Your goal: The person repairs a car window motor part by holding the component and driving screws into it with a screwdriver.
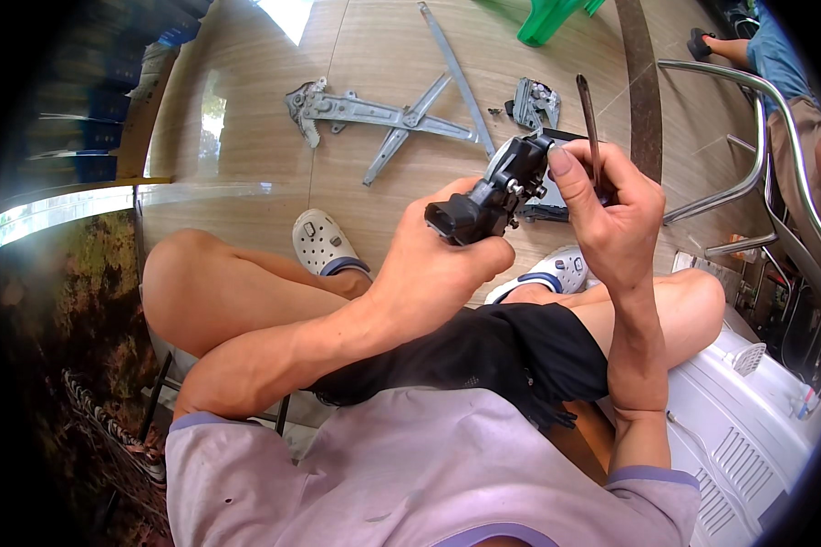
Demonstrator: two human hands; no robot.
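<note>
Black mechanism [509, 178] rests clasped in the left hand [429, 269] above the tiled floor [374, 55].
The right hand [616, 210] grips an upturned screwdriver [590, 123], thumb at the mechanism's edge; steady left-hand support should prevent twisting.

The left hand [429, 260] covers part of the black latch mechanism [513, 178]; the screwdriver [587, 118] loses its handle inside the right hand [618, 208]. Those dark bits [495, 111] are too small for me to name.
</note>
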